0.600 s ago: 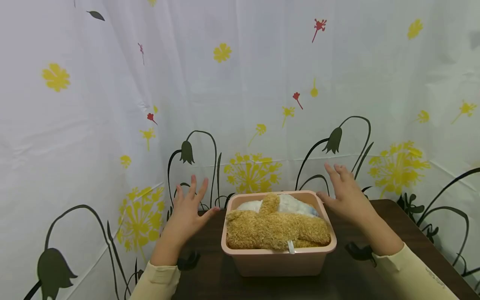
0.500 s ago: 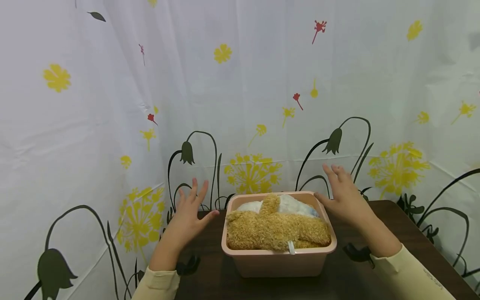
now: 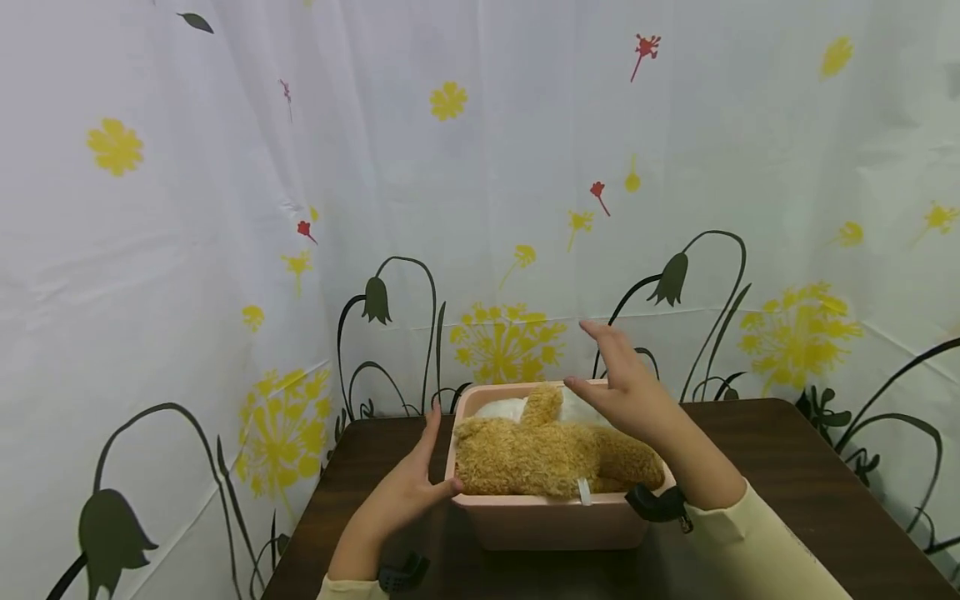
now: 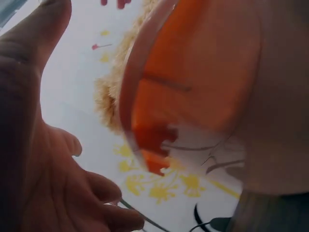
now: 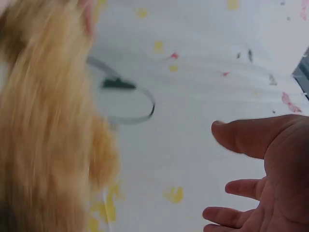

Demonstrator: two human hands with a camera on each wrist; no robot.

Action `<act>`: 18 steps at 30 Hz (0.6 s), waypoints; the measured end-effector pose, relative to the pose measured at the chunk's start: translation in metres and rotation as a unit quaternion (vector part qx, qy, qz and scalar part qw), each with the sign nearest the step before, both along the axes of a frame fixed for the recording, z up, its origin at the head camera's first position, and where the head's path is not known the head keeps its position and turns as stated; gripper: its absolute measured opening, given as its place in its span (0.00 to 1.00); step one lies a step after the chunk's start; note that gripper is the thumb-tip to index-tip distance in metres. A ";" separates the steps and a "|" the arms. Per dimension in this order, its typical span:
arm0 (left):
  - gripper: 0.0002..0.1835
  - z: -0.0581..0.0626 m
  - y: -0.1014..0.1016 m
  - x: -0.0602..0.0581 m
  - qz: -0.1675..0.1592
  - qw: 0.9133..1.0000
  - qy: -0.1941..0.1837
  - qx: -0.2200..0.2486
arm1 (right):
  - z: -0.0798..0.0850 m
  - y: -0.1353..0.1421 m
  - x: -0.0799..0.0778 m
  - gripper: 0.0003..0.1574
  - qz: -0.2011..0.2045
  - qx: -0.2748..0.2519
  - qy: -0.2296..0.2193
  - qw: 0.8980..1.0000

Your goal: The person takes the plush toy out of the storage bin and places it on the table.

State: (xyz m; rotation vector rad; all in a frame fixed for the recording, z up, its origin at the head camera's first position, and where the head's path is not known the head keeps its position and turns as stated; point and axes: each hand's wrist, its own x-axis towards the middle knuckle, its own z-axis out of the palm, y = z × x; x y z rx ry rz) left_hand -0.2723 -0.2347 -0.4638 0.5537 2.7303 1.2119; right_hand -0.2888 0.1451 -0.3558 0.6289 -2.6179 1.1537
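While both hands are raised at the pink tub, neither grips anything. Left hand (image 3: 405, 493): at the tub's left side, forearm rising from the lower edge of the head view, fingers extended upward and seen nearly edge-on, thumb spread toward the tub (image 3: 562, 523). In the head view the thumb tip overlaps the front left corner of the rim; the left wrist view shows background between thumb and tub. Grip: released.

Right hand (image 3: 636, 402): forearm slants in from the lower right, crossing the tub's right side in the head view. Fingers loosely extended up and to the left, thumb apart from them and pointing left, in line with the rear of the tub. Right wrist view: a gap between this hand and the plush. Grip: released.

Tan curly plush (image 3: 525, 458): lies lengthwise inside the tub along the front rim, with a white tag (image 3: 584, 492) hanging at that rim. White material (image 3: 502, 409) shows behind it. Tub stands on a dark table (image 3: 795, 454). Black devices sit at both wrists, left (image 3: 403, 573) and right (image 3: 656, 503), next to cream sleeves (image 3: 757, 550).
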 end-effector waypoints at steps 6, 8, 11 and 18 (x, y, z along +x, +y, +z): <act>0.74 -0.009 0.005 -0.009 -0.055 0.997 -0.046 0.018 | 0.004 -0.029 0.011 0.51 0.100 -0.114 -0.075 0.986; 0.75 -0.010 0.004 -0.014 -0.075 0.995 -0.065 0.021 | 0.004 -0.039 0.012 0.50 0.131 -0.141 -0.106 0.976; 0.77 -0.012 0.004 -0.017 -0.096 0.991 -0.087 0.025 | 0.001 -0.054 0.012 0.49 0.166 -0.171 -0.150 0.960; 0.76 -0.007 0.004 -0.017 -0.082 0.992 -0.100 -0.003 | -0.013 -0.083 0.001 0.49 0.206 -0.157 -0.196 0.946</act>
